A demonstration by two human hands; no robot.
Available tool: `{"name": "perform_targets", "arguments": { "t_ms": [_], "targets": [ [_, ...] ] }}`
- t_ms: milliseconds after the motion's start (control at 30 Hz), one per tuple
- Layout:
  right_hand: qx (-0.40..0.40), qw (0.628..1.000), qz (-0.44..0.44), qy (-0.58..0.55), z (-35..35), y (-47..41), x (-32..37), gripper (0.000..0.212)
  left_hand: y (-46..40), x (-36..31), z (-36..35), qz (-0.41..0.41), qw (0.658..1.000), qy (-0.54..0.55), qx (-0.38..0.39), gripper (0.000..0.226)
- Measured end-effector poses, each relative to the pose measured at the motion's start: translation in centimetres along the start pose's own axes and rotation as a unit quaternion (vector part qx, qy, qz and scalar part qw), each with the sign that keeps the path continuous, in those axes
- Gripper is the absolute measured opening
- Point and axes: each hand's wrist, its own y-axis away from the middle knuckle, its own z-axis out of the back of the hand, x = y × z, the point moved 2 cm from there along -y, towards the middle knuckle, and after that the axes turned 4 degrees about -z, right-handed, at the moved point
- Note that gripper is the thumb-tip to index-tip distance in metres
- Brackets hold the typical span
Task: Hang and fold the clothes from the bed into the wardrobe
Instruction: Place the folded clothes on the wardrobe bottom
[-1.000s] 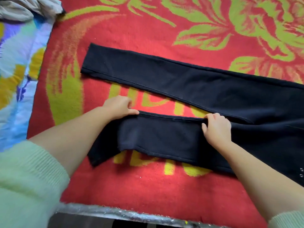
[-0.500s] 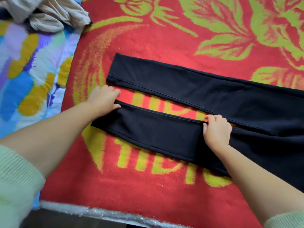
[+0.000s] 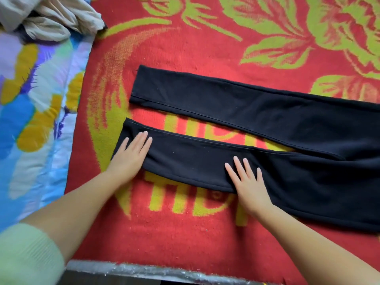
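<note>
While both hands lie flat w/ fingers straight on the near leg of the black trousers (image 3: pixel 257 120), its long axis runs left-right along bed's front edge; left hand (image 3: pixel 131 153) nearer hem, right hand (image 3: pixel 246 179) mid-leg.

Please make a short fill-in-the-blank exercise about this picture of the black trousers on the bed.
1. Both hands lie flat on the ____ leg of the black trousers.
2. The left hand rests near that leg's ____ end.
3. The trousers lie on a ____ blanket with yellow-green flowers.
4. The beige clothes lie at the top ____ corner.

Missing words: nearer; hem; red; left
</note>
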Motion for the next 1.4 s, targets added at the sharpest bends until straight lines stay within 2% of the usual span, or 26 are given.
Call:
{"name": "perform_targets", "arguments": {
  "t_ms": [100, 167, 233, 300, 400, 533, 600, 667, 733, 800, 867, 933, 1000, 1067, 1167, 1233, 1300, 1400],
  "targets": [
    [0.067, 0.995, 0.016, -0.069, 2.5, 0.4, -1.0, 0.086, -0.4, 2.1, 1.6, -0.053, 0.994, 0.091, 0.034, 0.080],
    [0.102, 0.982, 0.009, -0.156, 4.8, -0.1, -3.1, 0.067, -0.4, 4.2, 3.8, -0.017, 0.984, 0.158, 0.077, 0.062],
    [0.113, 0.976, -0.006, -0.185, 8.0, -1.7, -6.5, 0.032, -1.9, 6.3, 7.4, 0.036, 0.983, 0.179, 0.003, 0.029],
    [0.083, 0.983, -0.016, -0.164, 11.2, -4.3, -9.8, 0.014, -4.4, 7.9, 10.8, 0.101, 0.970, 0.208, -0.080, 0.013],
    [0.003, 0.985, -0.075, -0.153, 14.6, -9.1, -13.1, 0.018, -10.4, 8.2, 13.3, 0.173, 0.930, 0.299, -0.125, 0.013],
    [-0.148, 0.955, -0.197, -0.167, 15.6, -14.0, -13.7, 0.026, -17.0, 8.3, 11.5, 0.323, 0.875, 0.317, -0.171, 0.026],
    [-0.206, 0.940, -0.217, -0.167, 14.4, -15.8, -13.1, 0.028, -19.0, 7.9, 8.9, 0.419, 0.839, 0.311, -0.155, 0.036],
    [-0.213, 0.937, -0.211, -0.178, 12.1, -17.3, -12.2, 0.031, -19.6, 7.1, 6.8, 0.473, 0.818, 0.311, -0.101, 0.054],
    [-0.196, 0.941, -0.200, -0.191, 10.3, -18.2, -11.6, 0.035, -19.5, 7.0, 5.6, 0.482, 0.824, 0.287, -0.071, 0.058],
    [-0.180, 0.945, -0.192, -0.192, 9.9, -18.6, -11.7, 0.035, -19.2, 7.9, 5.1, 0.480, 0.830, 0.281, -0.038, 0.048],
    [-0.137, 0.955, -0.185, -0.188, 10.2, -18.3, -12.3, 0.029, -18.8, 8.4, 5.3, 0.465, 0.822, 0.328, -0.022, 0.034],
    [-0.087, 0.959, -0.168, -0.210, 11.2, -18.3, -13.2, 0.021, -18.1, 8.6, 6.1, 0.448, 0.769, 0.455, -0.046, 0.017],
    [-0.060, 0.954, -0.150, -0.253, 12.4, -18.2, -13.9, 0.018, -16.7, 8.3, 7.0, 0.432, 0.723, 0.538, -0.035, 0.013],
    [-0.047, 0.953, -0.143, -0.265, 13.0, -18.0, -14.3, 0.022, -15.0, 8.1, 7.4, 0.419, 0.700, 0.577, -0.032, 0.016],
    [-0.035, 0.965, -0.131, -0.224, 13.4, -18.4, -13.8, 0.030, -13.5, 8.7, 8.0, 0.408, 0.660, 0.621, -0.108, 0.018],
    [-0.032, 0.973, -0.113, -0.198, 13.1, -18.9, -12.9, 0.033, -12.7, 9.0, 8.2, 0.407, 0.633, 0.645, -0.133, 0.020],
    [-0.018, 0.980, -0.098, -0.170, 12.8, -19.0, -12.1, 0.032, -11.7, 8.9, 8.3, 0.391, 0.617, 0.670, -0.132, 0.022],
    [0.100, 0.979, -0.037, -0.174, 12.9, -17.6, -10.9, 0.031, -7.8, 8.7, 8.0, 0.385, 0.619, 0.673, -0.126, 0.026]
  ]
}}
